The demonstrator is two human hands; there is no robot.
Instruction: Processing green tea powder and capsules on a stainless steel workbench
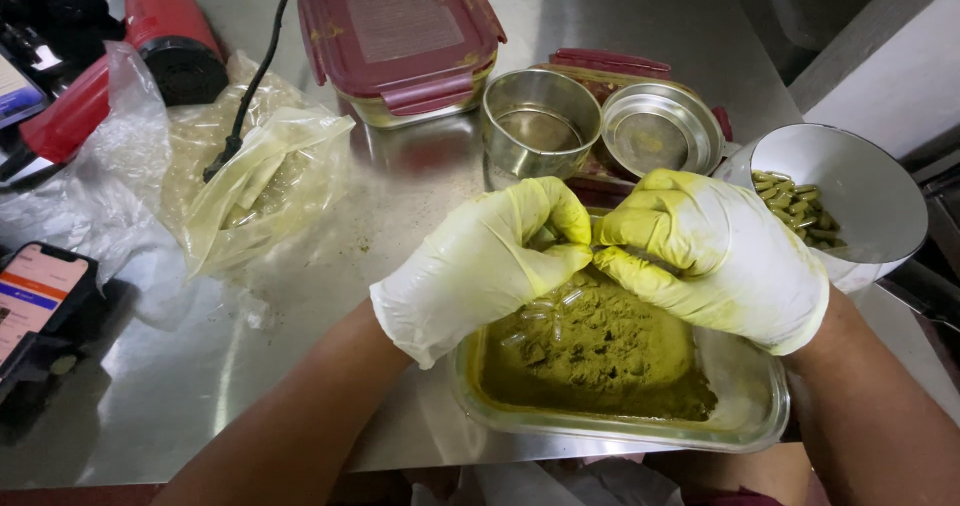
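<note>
Over the glass dish [765,411] of green powder [590,351], 2 gloved hands, left hand [490,261] and right hand [715,251], pinch fingertips together, probably around a small capsule, mostly hidden.

Pinched item: whatever the left hand [480,266] and right hand [715,256] pinch above the powder dish [765,416] is hidden by fingertips.
Phone [35,301]: cut by the frame's left edge.
Capsule bowl [870,181]: far rim cropped.

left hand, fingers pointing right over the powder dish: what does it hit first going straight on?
The left hand would meet the right hand first; their fingertips already look touching above the green powder. Depth is unclear.
</note>
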